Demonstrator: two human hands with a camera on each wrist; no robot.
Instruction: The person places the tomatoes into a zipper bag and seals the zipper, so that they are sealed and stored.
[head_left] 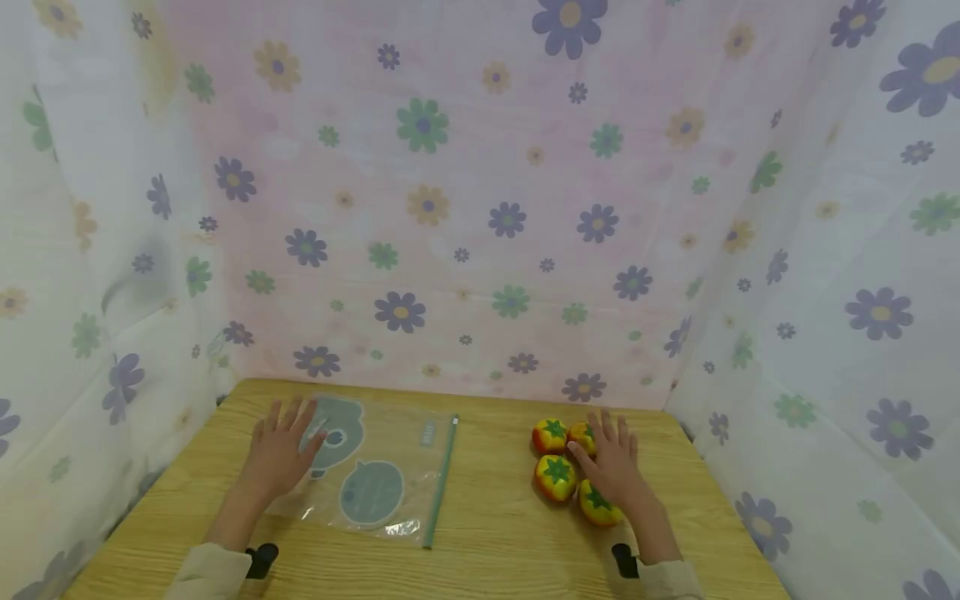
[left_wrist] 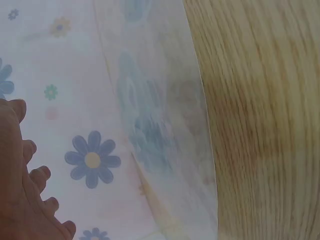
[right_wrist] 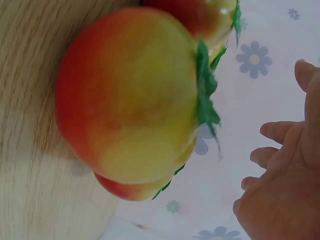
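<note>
A clear zip bag [head_left: 416,487] with grey-green printed shapes and a green slider strip [head_left: 441,483] lies flat on the wooden table. Over its left part is the left hand [head_left: 277,454], fingers spread; whether it touches the bag I cannot tell. Several red-and-yellow fruits with green leaf tops, one at the front left [head_left: 556,478], sit grouped on the right. The right hand [head_left: 617,467] is over the right side of this group, fingers extended, partly covering a back fruit [head_left: 582,437]. In the right wrist view one fruit [right_wrist: 130,95] looms large beside the hand [right_wrist: 285,175], with a gap between them.
The wooden table [head_left: 495,533] is enclosed by flower-printed cloth [head_left: 465,167] at the back and both sides. Bare wood lies between the bag and the fruits. A dark band shows at each wrist, by the light sleeves.
</note>
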